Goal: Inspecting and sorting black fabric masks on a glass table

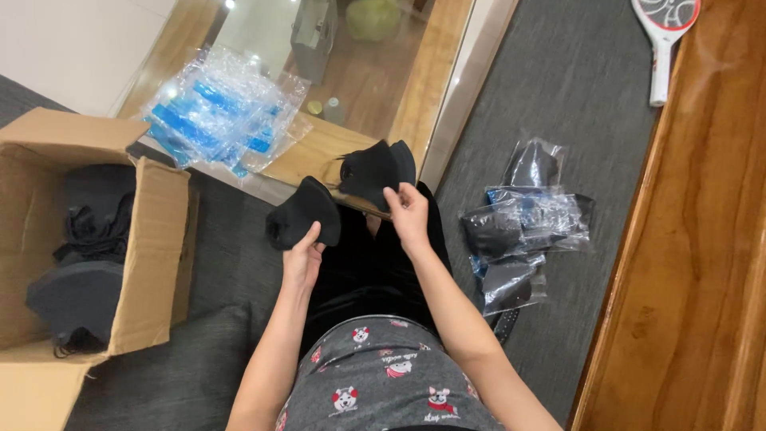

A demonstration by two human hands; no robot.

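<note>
Head view shows the left hand [302, 259] gripping one black mask [304, 212] at frame centre, while the right hand [408, 214] pinches a second black mask [375, 172] just above it. At the left edge, an open cardboard box [148, 263] holds more black masks [80, 295]; filled clear bags [519, 231] lie right of centre on the grey floor [574, 96], and empty bags [219, 112] sit upper left.

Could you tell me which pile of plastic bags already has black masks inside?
The pile of bags on the grey carpet beside the right hand; the bags on the glass table look flat, showing only blue.
</note>
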